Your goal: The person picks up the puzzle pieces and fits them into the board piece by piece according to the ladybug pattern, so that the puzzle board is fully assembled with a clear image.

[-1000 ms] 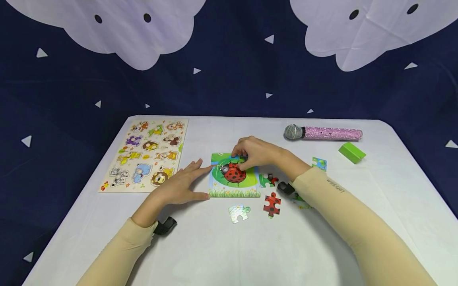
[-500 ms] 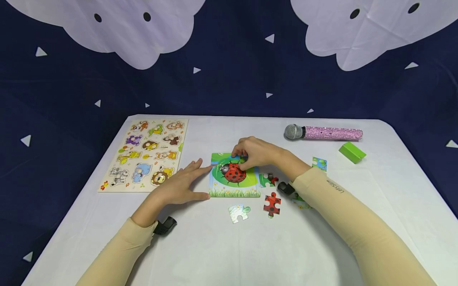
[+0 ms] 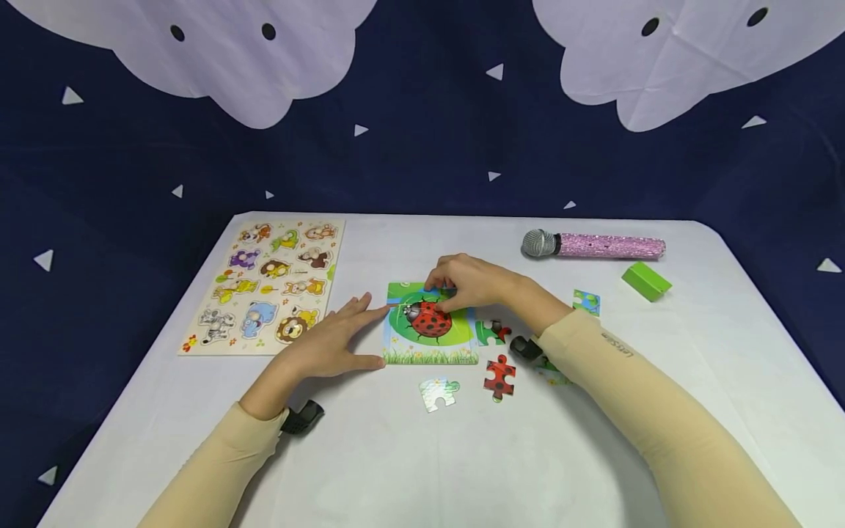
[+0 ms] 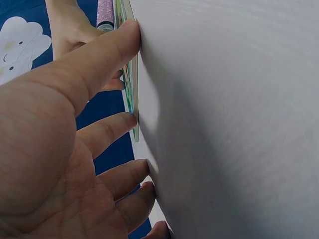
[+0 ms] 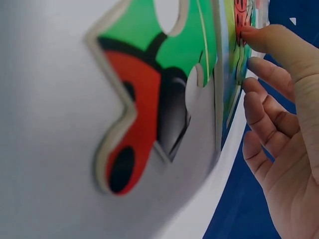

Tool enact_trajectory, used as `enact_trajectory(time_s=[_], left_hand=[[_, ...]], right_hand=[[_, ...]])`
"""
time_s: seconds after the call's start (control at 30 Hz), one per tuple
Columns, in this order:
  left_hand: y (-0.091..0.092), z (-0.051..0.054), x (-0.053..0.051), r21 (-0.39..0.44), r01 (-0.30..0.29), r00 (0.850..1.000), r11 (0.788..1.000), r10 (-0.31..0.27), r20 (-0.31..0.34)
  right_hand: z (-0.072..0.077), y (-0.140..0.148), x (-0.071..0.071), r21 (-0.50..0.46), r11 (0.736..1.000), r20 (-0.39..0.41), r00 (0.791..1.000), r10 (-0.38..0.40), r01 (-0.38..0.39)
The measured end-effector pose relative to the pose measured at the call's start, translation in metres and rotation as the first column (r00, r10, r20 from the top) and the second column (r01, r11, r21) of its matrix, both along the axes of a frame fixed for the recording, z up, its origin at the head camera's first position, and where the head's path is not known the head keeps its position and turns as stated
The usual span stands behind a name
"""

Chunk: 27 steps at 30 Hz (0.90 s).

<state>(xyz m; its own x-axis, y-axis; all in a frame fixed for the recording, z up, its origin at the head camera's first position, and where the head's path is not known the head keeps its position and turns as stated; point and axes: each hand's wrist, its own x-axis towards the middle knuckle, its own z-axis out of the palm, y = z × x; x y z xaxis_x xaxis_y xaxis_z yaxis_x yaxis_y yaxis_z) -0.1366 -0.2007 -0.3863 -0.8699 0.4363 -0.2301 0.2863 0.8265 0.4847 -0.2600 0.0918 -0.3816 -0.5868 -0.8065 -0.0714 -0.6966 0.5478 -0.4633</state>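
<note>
Green-bordered, the ladybird board (image 3: 429, 358) lay flat near the middle of the white table (image 3: 370, 455). At its left edge the left hand (image 3: 333, 341) stood spread, thumb at the lower corner and index fingertip higher up, the forearm slanting in from the lower left. The right hand (image 3: 477, 281) arched over the upper right part, thumb and index finger bent down onto the picture, set apart; whether they pinched a piece could not be told. A green-and-red piece (image 3: 490, 332) lay just beside the board's right edge, a red spotted piece (image 3: 499, 380) and a pale piece (image 3: 436, 394) nearer the person. Farther out were the animal board (image 3: 241, 345), left, and a pink microphone (image 3: 594, 246), right.
</note>
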Motion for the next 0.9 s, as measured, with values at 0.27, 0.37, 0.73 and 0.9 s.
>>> enact_trajectory(time_s=[0.27,0.37,0.73,0.9], left_hand=[[0.0,-0.001,0.0,0.012,0.007,1.0,1.0,-0.007,-0.021],[0.0,-0.001,-0.001,-0.003,0.006,1.0,1.0,-0.006,-0.014],[0.001,-0.001,0.0,-0.003,0.008,1.0,1.0,-0.008,-0.013],[0.0,-0.002,-0.001,0.001,0.014,1.0,1.0,-0.014,-0.018]], right_hand=[[0.0,0.001,0.002,-0.006,1.0,-0.021,1.0,0.013,-0.014],[0.0,0.003,0.002,-0.008,1.0,-0.037,0.999,0.008,-0.008],[0.007,0.026,0.004,-0.057,0.998,-0.055,0.998,-0.039,0.036],[0.01,0.043,0.005,-0.09,0.993,-0.042,0.995,-0.087,0.083]])
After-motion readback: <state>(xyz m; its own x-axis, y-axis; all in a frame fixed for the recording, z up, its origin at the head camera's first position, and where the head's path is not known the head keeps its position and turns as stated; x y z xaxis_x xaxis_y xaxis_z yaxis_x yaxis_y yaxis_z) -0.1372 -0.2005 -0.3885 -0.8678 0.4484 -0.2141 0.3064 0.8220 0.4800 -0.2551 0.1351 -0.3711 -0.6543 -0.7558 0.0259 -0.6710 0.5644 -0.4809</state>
